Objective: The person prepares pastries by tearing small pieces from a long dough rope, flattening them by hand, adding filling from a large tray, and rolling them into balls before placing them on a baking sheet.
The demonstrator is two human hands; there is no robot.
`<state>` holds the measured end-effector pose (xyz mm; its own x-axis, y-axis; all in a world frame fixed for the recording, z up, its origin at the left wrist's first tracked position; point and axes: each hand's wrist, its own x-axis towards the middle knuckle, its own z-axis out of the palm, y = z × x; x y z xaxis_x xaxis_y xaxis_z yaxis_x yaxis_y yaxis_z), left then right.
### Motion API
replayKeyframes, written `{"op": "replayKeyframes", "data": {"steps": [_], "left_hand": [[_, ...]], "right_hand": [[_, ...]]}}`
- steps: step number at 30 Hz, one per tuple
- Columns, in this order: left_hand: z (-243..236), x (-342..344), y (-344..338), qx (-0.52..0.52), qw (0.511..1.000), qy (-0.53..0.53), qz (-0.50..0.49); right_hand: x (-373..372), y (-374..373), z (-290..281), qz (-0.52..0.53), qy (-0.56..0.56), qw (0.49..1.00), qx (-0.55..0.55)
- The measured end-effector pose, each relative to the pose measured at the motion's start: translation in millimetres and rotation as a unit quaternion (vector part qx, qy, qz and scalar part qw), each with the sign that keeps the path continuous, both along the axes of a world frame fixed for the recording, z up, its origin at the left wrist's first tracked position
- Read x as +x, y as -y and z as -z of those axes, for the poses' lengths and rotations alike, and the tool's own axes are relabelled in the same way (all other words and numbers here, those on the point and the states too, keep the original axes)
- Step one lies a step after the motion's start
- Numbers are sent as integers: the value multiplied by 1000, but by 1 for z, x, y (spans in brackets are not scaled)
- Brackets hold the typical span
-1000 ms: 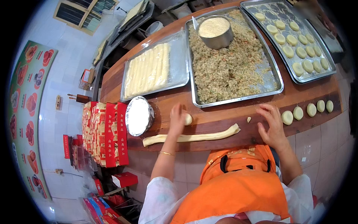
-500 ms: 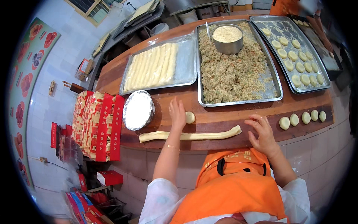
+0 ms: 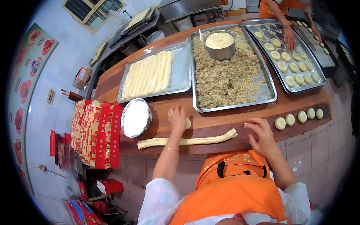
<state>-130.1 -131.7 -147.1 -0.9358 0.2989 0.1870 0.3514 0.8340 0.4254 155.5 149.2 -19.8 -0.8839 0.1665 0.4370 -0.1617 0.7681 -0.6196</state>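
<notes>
My left hand (image 3: pixel 177 119) lies open on the wooden table, fingers stretched away from me. At its right edge sits a pale dough round (image 3: pixel 188 123), partly covered by the hand. A long rope of dough (image 3: pixel 202 140) runs crosswise along the near edge, passing beneath my left forearm. Off the rope's right end hovers my right hand (image 3: pixel 262 135), fingers curved and thumb apart. A small pale spot shows at its fingertips; whether it is dough, I cannot tell. Farther right, several flattened dough rounds (image 3: pixel 290 120) form a row.
Beyond my hands stand a tray of crumbly filling (image 3: pixel 225 84) bearing a metal pot (image 3: pixel 220 47), and a tray of covered dough strips (image 3: pixel 180 73). A foil-topped bowl (image 3: pixel 135 117) and red packets (image 3: pixel 99 135) sit left. Another person's hand (image 3: pixel 289 36) reaches over the right tray (image 3: pixel 318 85).
My left hand has shifted over more of the dough round beside it. The other person's hand has come in over the tray of rounds. The whole view has shifted slightly.
</notes>
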Motion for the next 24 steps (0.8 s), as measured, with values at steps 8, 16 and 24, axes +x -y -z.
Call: {"op": "replayKeyframes", "data": {"steps": [8,16,24], "left_hand": [[-29,54,25,378,901,210,13],[-110,139,-82,689,450,551,135],[-110,202,-211,511,571,570,298]], "right_hand": [[-5,0,4,-25,-19,999,9],[-31,16,-17,-42,-51,998,-21],[27,-52,-9,121,-25,991,45]]}}
